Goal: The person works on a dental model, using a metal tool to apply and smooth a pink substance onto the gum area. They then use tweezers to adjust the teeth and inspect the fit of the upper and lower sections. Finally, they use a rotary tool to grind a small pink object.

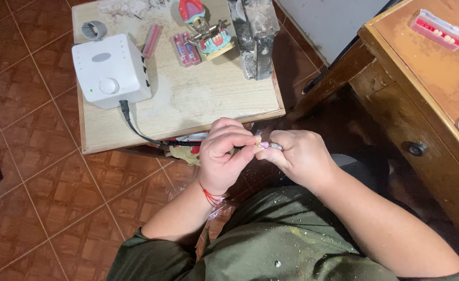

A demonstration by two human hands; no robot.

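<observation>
Closed around a black, cord-wrapped handpiece (pixel 188 143), the left hand (pixel 221 156) holds it over the lap at the front edge of the small wooden table (pixel 188 104), its cable running up to the white control box (pixel 110 70) on the tabletop. Pinched shut against it, the right hand (pixel 297 156) grips a small pale piece (pixel 260 146) at the fingertips, possibly a tooth, though it is too tiny to tell; a dental model on an articulator (pixel 208 31) stands well apart at the table's far side
</observation>
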